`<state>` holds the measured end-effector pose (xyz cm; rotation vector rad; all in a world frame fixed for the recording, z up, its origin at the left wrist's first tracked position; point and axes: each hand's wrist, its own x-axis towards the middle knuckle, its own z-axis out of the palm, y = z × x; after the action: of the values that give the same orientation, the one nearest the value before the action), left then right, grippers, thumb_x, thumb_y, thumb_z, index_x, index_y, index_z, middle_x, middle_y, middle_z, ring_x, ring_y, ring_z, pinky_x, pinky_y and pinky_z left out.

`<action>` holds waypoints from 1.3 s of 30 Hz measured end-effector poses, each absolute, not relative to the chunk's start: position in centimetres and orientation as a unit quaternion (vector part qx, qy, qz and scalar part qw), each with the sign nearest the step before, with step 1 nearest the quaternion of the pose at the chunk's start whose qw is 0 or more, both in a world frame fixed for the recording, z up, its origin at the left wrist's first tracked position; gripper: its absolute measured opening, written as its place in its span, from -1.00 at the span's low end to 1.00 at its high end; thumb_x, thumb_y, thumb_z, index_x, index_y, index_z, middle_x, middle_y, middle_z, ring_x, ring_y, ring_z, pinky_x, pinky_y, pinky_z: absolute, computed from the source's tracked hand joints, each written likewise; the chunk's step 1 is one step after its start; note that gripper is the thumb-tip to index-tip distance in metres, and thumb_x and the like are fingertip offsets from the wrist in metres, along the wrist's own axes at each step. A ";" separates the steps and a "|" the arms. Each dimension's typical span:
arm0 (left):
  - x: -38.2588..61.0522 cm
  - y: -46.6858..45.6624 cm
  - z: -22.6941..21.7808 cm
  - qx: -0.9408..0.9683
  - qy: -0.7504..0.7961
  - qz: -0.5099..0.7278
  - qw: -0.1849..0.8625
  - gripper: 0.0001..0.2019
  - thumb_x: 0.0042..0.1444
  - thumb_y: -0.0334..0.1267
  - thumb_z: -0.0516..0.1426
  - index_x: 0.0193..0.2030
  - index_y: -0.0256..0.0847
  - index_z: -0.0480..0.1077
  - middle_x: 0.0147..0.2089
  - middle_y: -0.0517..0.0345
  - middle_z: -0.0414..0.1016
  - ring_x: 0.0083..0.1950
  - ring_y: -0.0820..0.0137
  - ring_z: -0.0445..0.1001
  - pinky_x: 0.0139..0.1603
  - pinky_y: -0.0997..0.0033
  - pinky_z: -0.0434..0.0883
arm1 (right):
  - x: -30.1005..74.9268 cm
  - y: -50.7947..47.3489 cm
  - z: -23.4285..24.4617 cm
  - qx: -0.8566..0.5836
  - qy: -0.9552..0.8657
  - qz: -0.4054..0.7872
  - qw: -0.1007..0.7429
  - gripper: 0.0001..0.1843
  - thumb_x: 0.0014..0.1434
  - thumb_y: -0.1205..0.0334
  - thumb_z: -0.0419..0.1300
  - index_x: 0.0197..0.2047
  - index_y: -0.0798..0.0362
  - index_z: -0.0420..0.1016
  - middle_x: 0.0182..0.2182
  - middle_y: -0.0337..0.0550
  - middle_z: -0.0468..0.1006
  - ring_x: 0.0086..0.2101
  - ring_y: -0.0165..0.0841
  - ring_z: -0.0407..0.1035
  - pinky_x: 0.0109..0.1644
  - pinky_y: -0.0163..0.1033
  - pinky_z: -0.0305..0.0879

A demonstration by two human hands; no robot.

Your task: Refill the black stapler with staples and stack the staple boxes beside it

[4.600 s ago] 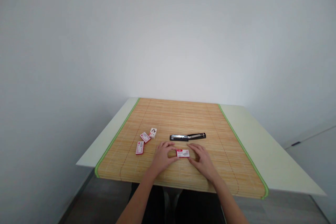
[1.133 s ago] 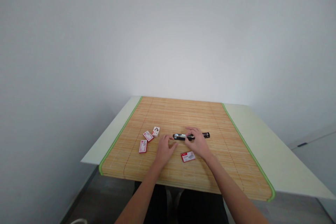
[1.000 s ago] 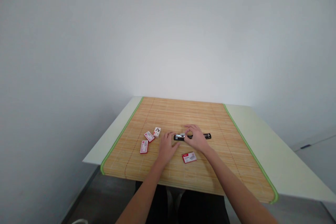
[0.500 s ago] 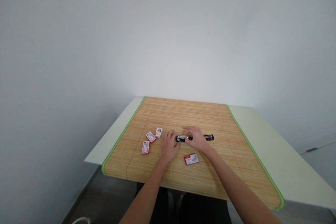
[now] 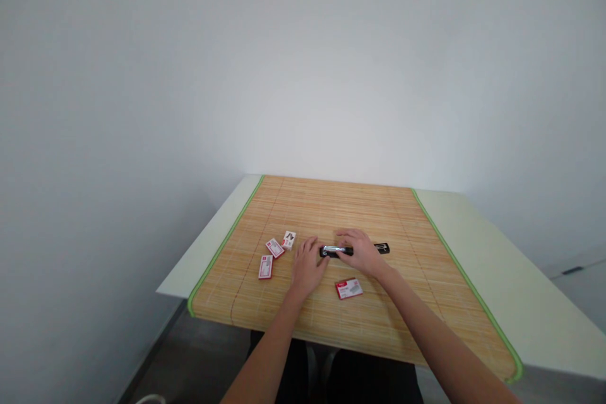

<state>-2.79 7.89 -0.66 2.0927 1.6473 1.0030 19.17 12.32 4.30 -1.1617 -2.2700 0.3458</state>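
White wall (image 5: 303,76) backs a table (image 5: 511,284) spread with a bamboo mat (image 5: 341,208), where an opened stapler (image 5: 334,250) lies lengthwise. The left hand (image 5: 307,268) parts thumb and fingers around its left end; the right hand (image 5: 363,255) curls over its middle, either's grip unclear. Small boxes (image 5: 266,267) lie nearby.

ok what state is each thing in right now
bamboo mat: laid flat on the white table
stapler: folded open, lying on the mat
left hand: at the stapler's left end, fingers bent
right hand: over the stapler's middle, fingers bent
near box: lying flat, flaps unclear
three left boxes: close together, flaps unclear
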 end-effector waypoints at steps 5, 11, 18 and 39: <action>-2.9 7.9 -0.6 0.731 0.571 0.344 0.149 -0.67 0.28 -0.16 0.20 0.18 -0.01 0.41 0.38 0.04 0.29 0.42 0.11 0.19 0.44 -0.05 0.14 | 19.1 11.9 4.1 -0.417 -0.862 0.111 0.267 -0.87 0.13 0.28 0.35 -0.22 -0.11 0.66 0.16 -0.14 0.56 0.22 -0.09 0.30 0.35 0.14 0.12; -3.0 7.8 -0.3 0.738 0.574 0.327 0.138 -0.68 0.31 -0.13 0.18 0.18 0.00 0.42 0.40 0.08 0.29 0.43 0.14 0.18 0.44 -0.01 0.16 | 20.2 12.0 4.4 -0.391 -0.879 0.106 0.252 -0.68 0.15 0.24 0.34 0.00 -0.16 0.66 0.23 -0.12 0.50 0.26 -0.07 0.27 0.39 0.18 0.09; -3.0 7.8 -0.3 0.735 0.578 0.324 0.144 -0.68 0.30 -0.15 0.19 0.18 0.01 0.43 0.41 0.10 0.28 0.42 0.15 0.20 0.45 0.00 0.14 | 29.6 12.4 5.3 -0.514 -0.771 0.248 0.282 -0.23 0.04 0.06 0.44 0.32 -0.11 0.42 0.20 0.01 0.52 0.19 -0.03 0.40 0.34 0.14 0.24; -3.1 7.7 -0.5 0.750 0.575 0.300 0.129 -0.63 0.34 -0.10 0.13 0.25 0.03 0.40 0.41 0.06 0.27 0.44 0.12 0.16 0.44 -0.01 0.14 | 19.6 13.5 6.2 -0.417 -0.821 0.263 0.287 -0.70 0.13 0.01 0.41 -0.13 -0.01 0.66 -0.23 -0.14 0.58 -0.22 -0.27 0.40 -0.09 -0.19 0.31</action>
<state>-3.08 7.69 -0.51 2.1809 1.6723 0.8725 19.64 13.48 6.17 -1.1146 -2.1939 0.7025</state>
